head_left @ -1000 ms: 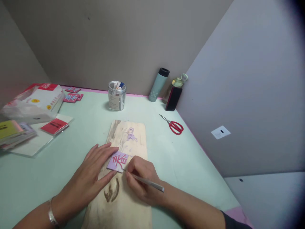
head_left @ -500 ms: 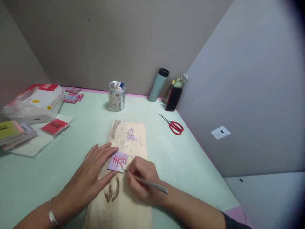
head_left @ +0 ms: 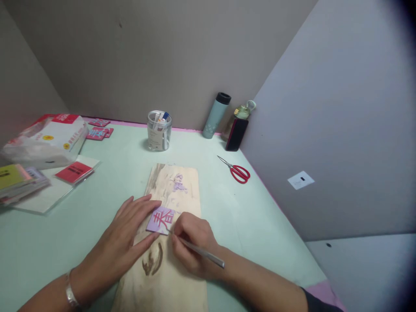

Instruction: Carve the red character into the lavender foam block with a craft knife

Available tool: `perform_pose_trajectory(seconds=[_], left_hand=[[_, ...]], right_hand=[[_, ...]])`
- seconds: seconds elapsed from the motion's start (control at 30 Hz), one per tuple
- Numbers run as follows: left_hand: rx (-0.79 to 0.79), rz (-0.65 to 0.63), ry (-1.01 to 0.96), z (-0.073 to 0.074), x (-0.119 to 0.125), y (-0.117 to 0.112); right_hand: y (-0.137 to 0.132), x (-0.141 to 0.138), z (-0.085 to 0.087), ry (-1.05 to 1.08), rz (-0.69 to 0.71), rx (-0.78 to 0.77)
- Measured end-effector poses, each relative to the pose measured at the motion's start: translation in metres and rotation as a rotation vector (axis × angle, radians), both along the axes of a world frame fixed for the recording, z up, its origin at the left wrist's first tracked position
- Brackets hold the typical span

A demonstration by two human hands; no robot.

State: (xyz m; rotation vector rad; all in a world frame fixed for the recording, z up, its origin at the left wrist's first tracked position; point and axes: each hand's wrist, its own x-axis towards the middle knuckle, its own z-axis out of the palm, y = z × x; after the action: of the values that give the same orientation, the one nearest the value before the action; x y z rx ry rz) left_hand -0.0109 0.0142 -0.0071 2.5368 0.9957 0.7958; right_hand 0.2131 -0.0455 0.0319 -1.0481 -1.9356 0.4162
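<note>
A small lavender square block (head_left: 156, 226) with a red character on it lies on a wooden board (head_left: 182, 277). My left hand (head_left: 125, 236) steadies the block, fingers along its far left edge and thumb at its near edge. In my right hand (head_left: 193, 245), a slim metal craft knife (head_left: 210, 256) is pinched like a pen. Its tip touches or nearly touches the block's lower right part, beside the red strokes; exact contact is too small to tell. Lavender shavings (head_left: 178, 183) are scattered on the board beyond the block.
Red-handled scissors (head_left: 239, 173) lie right of the board. A clear jar (head_left: 159, 132), a teal bottle (head_left: 216, 117) and a phone (head_left: 237, 135) leaning on another bottle stand at the back. At left are a plastic bag (head_left: 48, 141), packets (head_left: 74, 172) and red-and-blue pieces (head_left: 96, 133).
The knife's rear end has tipped slightly down and left, with my right hand shifting a little left. My left hand and the block stay nearly still.
</note>
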Motion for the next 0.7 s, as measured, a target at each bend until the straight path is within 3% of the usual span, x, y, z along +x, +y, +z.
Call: perform_pose_trajectory(seconds=[0.13, 0.7], left_hand=[[-0.014, -0.002, 0.003, -0.0016, -0.0004, 0.0001], [0.01, 0.011, 0.0, -0.002, -0.0009, 0.0001]], right_hand=[[0.0018, -0.0015, 0.0002, -0.034, -0.009, 0.057], [0.0006, 0.0008, -0.0027, 0.013, -0.018, 0.041]])
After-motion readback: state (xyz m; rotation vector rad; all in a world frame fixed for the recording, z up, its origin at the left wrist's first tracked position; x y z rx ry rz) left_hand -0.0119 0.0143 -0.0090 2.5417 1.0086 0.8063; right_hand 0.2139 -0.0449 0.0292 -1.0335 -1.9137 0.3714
